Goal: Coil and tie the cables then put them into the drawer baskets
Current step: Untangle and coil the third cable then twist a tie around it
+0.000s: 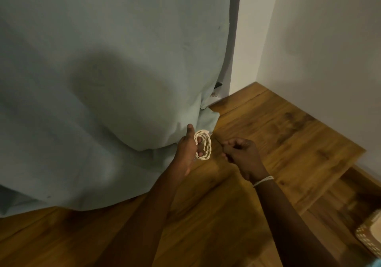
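The left hand (186, 151) holds a small coil of cream-white braided cable (203, 147). The loops go around its fingers (199, 147), which are pushed through the middle of the coil, and the thumb points up beside it. The coil is in the air, just in front of the lower corner of a large pale green-blue cloth (103, 81) that hangs down over the wooden floor (278, 132).

The right hand (240, 153) is just beside the coil, on its right side, with the fingers curled in. It seems to pinch something thin, maybe the free end of the cable, but this is too small to tell. A thin white band (263, 181) is around the right wrist.

At the bottom right edge, part of a woven basket with a brown and white pattern (369, 238) stands on the floor, well apart from both hands. White walls (319, 40) meet in the corner behind.
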A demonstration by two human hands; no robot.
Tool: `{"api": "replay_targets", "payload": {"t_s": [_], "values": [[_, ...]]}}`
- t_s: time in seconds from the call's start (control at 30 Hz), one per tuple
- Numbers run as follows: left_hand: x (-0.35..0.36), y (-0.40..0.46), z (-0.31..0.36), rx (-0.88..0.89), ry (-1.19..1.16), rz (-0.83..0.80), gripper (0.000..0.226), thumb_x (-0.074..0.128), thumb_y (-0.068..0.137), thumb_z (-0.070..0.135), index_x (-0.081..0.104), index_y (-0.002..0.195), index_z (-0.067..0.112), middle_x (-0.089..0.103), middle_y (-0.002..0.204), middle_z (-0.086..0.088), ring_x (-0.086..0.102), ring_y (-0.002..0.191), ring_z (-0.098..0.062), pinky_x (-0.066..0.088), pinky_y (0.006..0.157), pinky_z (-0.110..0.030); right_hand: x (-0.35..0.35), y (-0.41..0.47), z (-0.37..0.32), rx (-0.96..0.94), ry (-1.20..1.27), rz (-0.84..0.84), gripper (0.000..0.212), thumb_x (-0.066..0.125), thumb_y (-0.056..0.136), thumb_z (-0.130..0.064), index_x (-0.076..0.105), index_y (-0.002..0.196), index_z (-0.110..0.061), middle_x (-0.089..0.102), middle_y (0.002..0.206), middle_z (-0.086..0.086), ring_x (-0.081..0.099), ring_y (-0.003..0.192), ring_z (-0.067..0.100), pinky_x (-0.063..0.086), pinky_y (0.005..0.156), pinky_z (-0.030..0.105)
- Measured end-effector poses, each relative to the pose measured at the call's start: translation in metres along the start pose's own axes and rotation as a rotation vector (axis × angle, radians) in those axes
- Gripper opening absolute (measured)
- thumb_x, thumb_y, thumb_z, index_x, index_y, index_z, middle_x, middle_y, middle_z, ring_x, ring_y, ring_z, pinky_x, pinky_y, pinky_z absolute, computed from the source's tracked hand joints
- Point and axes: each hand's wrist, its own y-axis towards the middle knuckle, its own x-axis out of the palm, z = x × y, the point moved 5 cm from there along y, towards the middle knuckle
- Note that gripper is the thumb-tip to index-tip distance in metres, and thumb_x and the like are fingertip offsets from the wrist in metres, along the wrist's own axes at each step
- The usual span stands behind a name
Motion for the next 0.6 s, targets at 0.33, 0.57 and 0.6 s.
{"api": "replay_targets", "payload": {"t_s": [0.33,0.57,0.6], "values": [[-0.006,-0.023,0.027,0.159,0.05,-0.031,0.046,0.035,0.102,0.047,0.061,0.114,0.011,0.068,0.103,-0.009,0.065,0.101,-0.025,0.052,0.094,-0.039,0.028,-0.049,-0.069,-0.43,-0.373,0.019,0.014,0.078,0.076,0.001,0.07,0.068,-0.008,0.064,0.061,-0.005,0.057,0.056,0.001,0.044,0.056,0.013],[-0.009,-0.044,0.046,0.208,0.054,-0.034,0.055,0.032,0.101,0.051,0.053,0.132,0.01,0.064,0.12,-0.01,0.062,0.106,-0.024,0.052,0.088,-0.033,0.05,-0.071,-0.1,-0.677,-0.608,0.123,0.019,0.073,0.086,-0.009,0.071,0.076,-0.025,0.065,0.069,-0.012,0.062,0.07,0.011,0.048,0.057,0.019],[-0.01,-0.046,0.048,0.199,0.033,-0.027,0.054,0.032,0.101,0.05,0.053,0.132,0.011,0.063,0.122,-0.01,0.062,0.107,-0.024,0.052,0.085,-0.031,0.053,-0.076,-0.103,-0.697,-0.607,0.157,0.019,0.074,0.086,-0.008,0.071,0.078,-0.025,0.064,0.07,-0.015,0.063,0.073,0.009,0.05,0.059,0.018]]}}
